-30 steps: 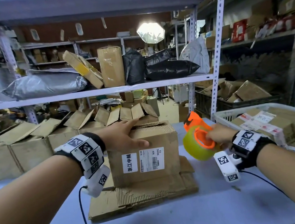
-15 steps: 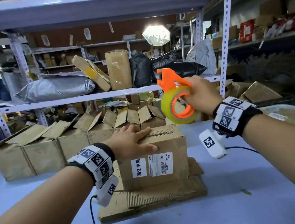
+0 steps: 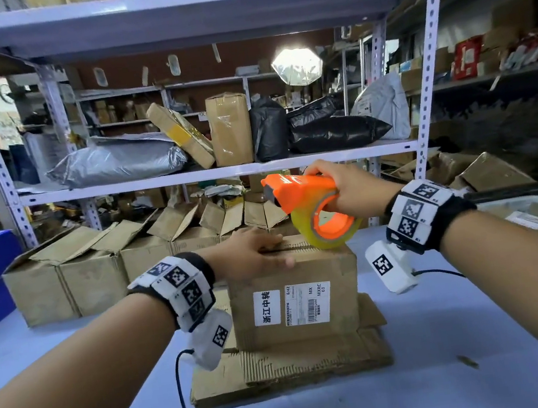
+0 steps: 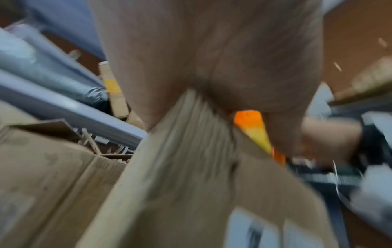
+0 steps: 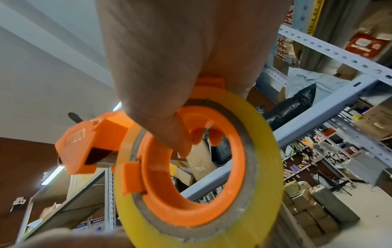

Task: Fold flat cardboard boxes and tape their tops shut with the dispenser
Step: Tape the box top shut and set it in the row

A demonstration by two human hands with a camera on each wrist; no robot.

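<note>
While the left hand (image 3: 254,257) presses flat on the box (image 3: 293,290), the right hand (image 3: 345,189) grips the tape dispenser (image 3: 310,212), now lowered onto the box's top.

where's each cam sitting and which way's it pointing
Head: on the head, facing forward and down at the box; both forearms, left hand, right hand.
Left wrist: blurred, along the palm pressing the box top.
Right wrist: along fingers gripping the tape dispenser, facing shelves.
Shared by all: the orange dispenser.
</note>
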